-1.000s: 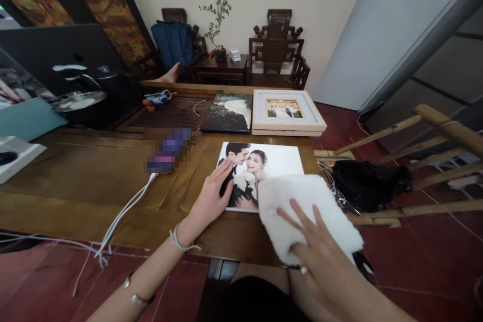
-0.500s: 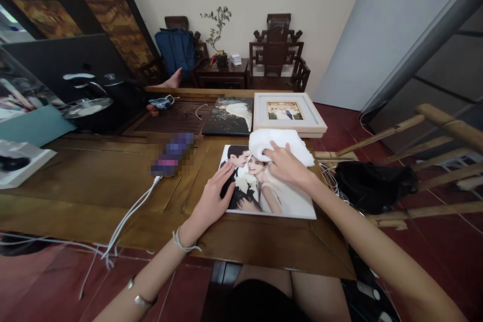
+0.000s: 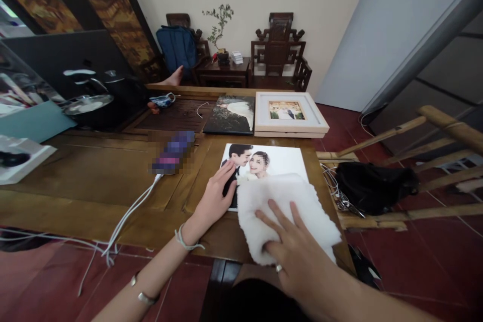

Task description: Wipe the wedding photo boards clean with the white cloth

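A wedding photo print (image 3: 277, 158) lies flat on the wooden table (image 3: 94, 181) in front of me. My left hand (image 3: 217, 198) rests open on the print's left edge, fingers spread flat, holding it down. A fluffy white cloth (image 3: 281, 209) covers the near half of the print. My right hand (image 3: 292, 249) presses flat on the cloth's near part, fingers stretched out, a ring on one finger.
Behind the print lie a dark photo print (image 3: 231, 114) and a white framed photo (image 3: 289, 113). A blurred purple object (image 3: 173, 152) with a white cable (image 3: 128, 214) lies to the left. A black bag (image 3: 372, 186) sits on bamboo poles (image 3: 381, 136) at the right. Carved chairs (image 3: 279, 53) stand at the back.
My right hand has dragged the cloth from the print's far edge back toward me, over its near half. The left hand has stayed in place.
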Action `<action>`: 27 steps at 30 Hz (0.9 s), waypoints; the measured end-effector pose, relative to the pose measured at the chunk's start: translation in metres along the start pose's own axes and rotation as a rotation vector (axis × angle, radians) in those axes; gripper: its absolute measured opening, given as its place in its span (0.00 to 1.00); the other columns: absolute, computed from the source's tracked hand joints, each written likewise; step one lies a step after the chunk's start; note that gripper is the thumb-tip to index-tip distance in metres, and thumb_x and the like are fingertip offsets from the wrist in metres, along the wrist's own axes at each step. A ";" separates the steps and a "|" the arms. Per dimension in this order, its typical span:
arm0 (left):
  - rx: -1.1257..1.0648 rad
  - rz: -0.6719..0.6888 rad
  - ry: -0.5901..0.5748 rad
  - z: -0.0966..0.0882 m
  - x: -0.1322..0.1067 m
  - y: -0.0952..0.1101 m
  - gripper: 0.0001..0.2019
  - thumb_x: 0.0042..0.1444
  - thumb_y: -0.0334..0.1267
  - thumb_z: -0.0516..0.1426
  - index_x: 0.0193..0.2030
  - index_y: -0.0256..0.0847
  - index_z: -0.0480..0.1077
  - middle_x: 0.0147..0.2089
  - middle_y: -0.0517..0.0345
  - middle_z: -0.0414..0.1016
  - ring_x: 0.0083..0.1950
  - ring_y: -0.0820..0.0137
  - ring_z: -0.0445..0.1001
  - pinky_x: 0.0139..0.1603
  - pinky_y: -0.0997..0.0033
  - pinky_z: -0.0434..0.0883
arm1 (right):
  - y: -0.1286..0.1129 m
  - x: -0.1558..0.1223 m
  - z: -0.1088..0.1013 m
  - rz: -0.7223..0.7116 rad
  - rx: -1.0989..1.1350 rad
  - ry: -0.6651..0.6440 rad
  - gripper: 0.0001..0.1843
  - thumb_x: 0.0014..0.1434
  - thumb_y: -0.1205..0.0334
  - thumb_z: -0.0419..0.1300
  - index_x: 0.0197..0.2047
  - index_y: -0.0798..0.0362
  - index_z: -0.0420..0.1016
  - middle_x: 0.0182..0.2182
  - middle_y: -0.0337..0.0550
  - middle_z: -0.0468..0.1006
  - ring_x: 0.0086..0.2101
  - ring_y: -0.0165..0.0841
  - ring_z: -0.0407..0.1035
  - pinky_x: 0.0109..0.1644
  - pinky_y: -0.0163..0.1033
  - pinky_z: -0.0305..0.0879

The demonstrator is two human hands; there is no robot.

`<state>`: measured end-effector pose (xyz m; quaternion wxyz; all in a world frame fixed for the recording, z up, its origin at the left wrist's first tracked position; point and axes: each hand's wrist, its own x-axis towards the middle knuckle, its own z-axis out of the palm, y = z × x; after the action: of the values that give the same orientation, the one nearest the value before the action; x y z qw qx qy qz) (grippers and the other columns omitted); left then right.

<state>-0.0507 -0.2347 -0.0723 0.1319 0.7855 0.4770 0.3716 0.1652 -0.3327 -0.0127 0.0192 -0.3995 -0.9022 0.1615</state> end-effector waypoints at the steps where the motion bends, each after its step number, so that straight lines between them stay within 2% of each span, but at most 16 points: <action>1: 0.001 0.000 -0.002 0.000 0.000 0.000 0.21 0.61 0.34 0.49 0.61 0.35 0.62 0.64 0.43 0.61 0.67 0.62 0.57 0.65 0.52 0.59 | 0.006 0.008 -0.004 0.007 -0.005 0.016 0.23 0.47 0.74 0.51 0.44 0.50 0.75 0.65 0.43 0.55 0.65 0.50 0.35 0.62 0.69 0.31; 3: 0.006 -0.007 -0.004 0.000 0.000 -0.001 0.21 0.61 0.34 0.49 0.61 0.34 0.62 0.64 0.42 0.61 0.66 0.61 0.58 0.65 0.51 0.59 | 0.024 0.030 -0.014 0.042 -0.032 0.064 0.24 0.47 0.75 0.49 0.46 0.52 0.74 0.63 0.45 0.59 0.65 0.48 0.39 0.62 0.68 0.36; 8: 0.018 -0.011 0.000 -0.001 0.003 -0.003 0.21 0.61 0.35 0.50 0.60 0.34 0.64 0.63 0.42 0.63 0.65 0.60 0.60 0.64 0.50 0.60 | 0.072 0.097 -0.042 0.161 -0.112 0.173 0.24 0.50 0.75 0.48 0.50 0.58 0.71 0.54 0.58 0.69 0.61 0.50 0.50 0.59 0.68 0.43; 11: 0.023 -0.008 0.010 0.000 0.004 -0.005 0.21 0.61 0.36 0.51 0.59 0.32 0.64 0.63 0.41 0.63 0.66 0.61 0.59 0.64 0.52 0.60 | 0.083 0.118 -0.049 0.203 -0.134 0.174 0.23 0.51 0.75 0.48 0.49 0.59 0.71 0.51 0.60 0.71 0.59 0.51 0.54 0.57 0.68 0.45; 13: 0.021 -0.010 0.012 0.000 0.004 -0.006 0.21 0.61 0.36 0.51 0.59 0.31 0.64 0.63 0.41 0.63 0.66 0.61 0.59 0.65 0.53 0.60 | 0.077 0.115 -0.045 0.207 -0.151 0.177 0.23 0.52 0.75 0.47 0.50 0.59 0.71 0.54 0.60 0.69 0.60 0.52 0.51 0.58 0.68 0.44; 15: 0.014 -0.014 0.011 0.001 0.004 -0.006 0.21 0.61 0.35 0.51 0.59 0.32 0.64 0.63 0.41 0.63 0.66 0.61 0.59 0.65 0.52 0.60 | 0.062 0.100 -0.036 0.186 -0.163 0.167 0.23 0.52 0.75 0.48 0.51 0.59 0.71 0.59 0.58 0.63 0.62 0.53 0.45 0.60 0.68 0.40; 18: 0.001 -0.016 0.000 0.001 0.004 -0.006 0.21 0.61 0.35 0.50 0.61 0.34 0.63 0.64 0.43 0.62 0.66 0.61 0.58 0.65 0.50 0.59 | 0.028 0.063 -0.017 0.134 -0.135 0.092 0.22 0.53 0.73 0.49 0.49 0.55 0.73 0.64 0.52 0.55 0.64 0.54 0.39 0.61 0.70 0.35; 22: -0.025 -0.020 -0.019 0.000 0.003 -0.005 0.21 0.61 0.34 0.49 0.62 0.37 0.61 0.65 0.45 0.60 0.67 0.60 0.56 0.65 0.49 0.58 | -0.008 0.018 -0.002 0.056 -0.025 -0.013 0.18 0.53 0.71 0.51 0.45 0.52 0.76 0.66 0.47 0.51 0.64 0.55 0.33 0.61 0.71 0.31; 24: -0.029 -0.023 -0.023 0.000 0.002 -0.006 0.21 0.62 0.34 0.49 0.62 0.37 0.61 0.65 0.45 0.60 0.67 0.60 0.56 0.65 0.48 0.58 | -0.010 0.011 -0.002 0.026 0.005 -0.021 0.19 0.52 0.72 0.51 0.44 0.52 0.76 0.66 0.45 0.52 0.65 0.54 0.34 0.62 0.70 0.31; 27: -0.025 -0.019 -0.036 0.000 0.002 -0.006 0.22 0.62 0.34 0.49 0.63 0.37 0.60 0.66 0.45 0.59 0.68 0.60 0.55 0.65 0.49 0.58 | 0.008 0.023 -0.011 0.031 -0.006 0.019 0.23 0.49 0.74 0.49 0.46 0.52 0.74 0.64 0.43 0.56 0.65 0.49 0.37 0.62 0.69 0.35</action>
<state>-0.0541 -0.2297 -0.0752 0.1537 0.7858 0.4774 0.3618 0.1569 -0.3084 -0.0073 0.0243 -0.4148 -0.8962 0.1553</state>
